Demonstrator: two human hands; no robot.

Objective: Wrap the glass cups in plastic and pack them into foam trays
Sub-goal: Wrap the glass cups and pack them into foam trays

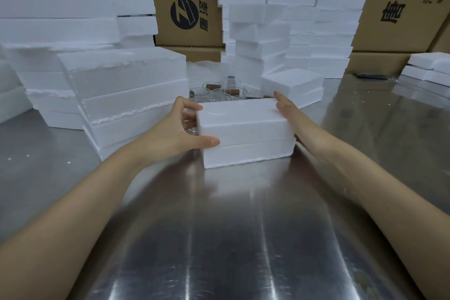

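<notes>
- The left hand [180, 126] pinches the left end of the upper foam tray [243, 122]. Its thumb lies across the front face just above the seam, and its fingers curl over the top back corner.
- The right hand [289, 114] lies against the right end of the same tray with its fingers fairly straight, pressing inward. Its thumb is hidden, so I cannot tell whether it also hooks underneath.
- Between the hands, at the centre of the frame, the upper tray sits mouth-down on the lower foam tray [248, 153]. Together they form a closed block on the steel table [219, 238]. Whether wrapped cups are inside cannot be seen.
- The step in hand looks like seating the lid half. To do it well:
  - Squeeze evenly from both ends so the edges line up all round.
  - Press straight down rather than twisting, since foam crumbles at the corners.
  - Check that the seam closes flat along the front.
  - If the seam gaps, a cup inside is probably sitting high, so lift and reseat it rather than forcing the lid.
- Just behind the block, slightly above the centre of the frame, loose glass cups [219, 91] stand clustered on the table, apparently not yet wrapped. Some have brown pieces in them.
- Foam stacks [97, 31] fill the upper left and the upper middle of the frame, and cardboard boxes [185, 7] stand behind them.
</notes>
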